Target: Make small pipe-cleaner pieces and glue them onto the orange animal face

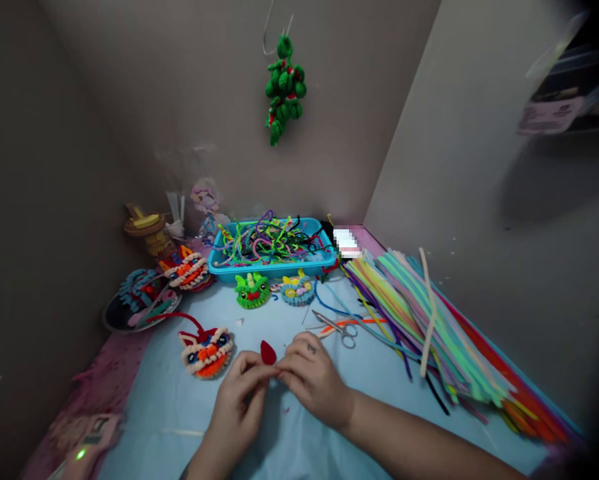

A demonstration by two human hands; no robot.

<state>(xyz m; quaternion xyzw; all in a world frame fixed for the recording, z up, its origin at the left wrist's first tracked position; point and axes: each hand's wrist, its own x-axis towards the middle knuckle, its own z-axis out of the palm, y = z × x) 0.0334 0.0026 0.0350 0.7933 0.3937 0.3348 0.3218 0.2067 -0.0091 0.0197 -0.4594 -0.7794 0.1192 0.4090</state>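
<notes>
A small dark red, teardrop-shaped fuzzy piece (268,353), apparently bent pipe cleaner, sticks up between my two hands. My left hand (247,387) pinches its lower end with thumb and forefinger. Meeting it there are the closed fingertips of my right hand (312,380), at the base of the same piece; the exact grip is hidden behind the fingers. To the left lies a cream, orange and blue lion-face figure (208,352), with a red pipe cleaner (179,316) trailing from its top. Beyond my right hand rest metal scissors (340,328) beside orange pipe cleaners (362,323).
A blue tray (267,270) of tangled pipe cleaners stands behind green (252,291) and light-blue (298,291) faces. Bundled pipe cleaners (419,313) spread at right. A metal bowl (117,317) sits left. Green figures (285,87) hang on the wall.
</notes>
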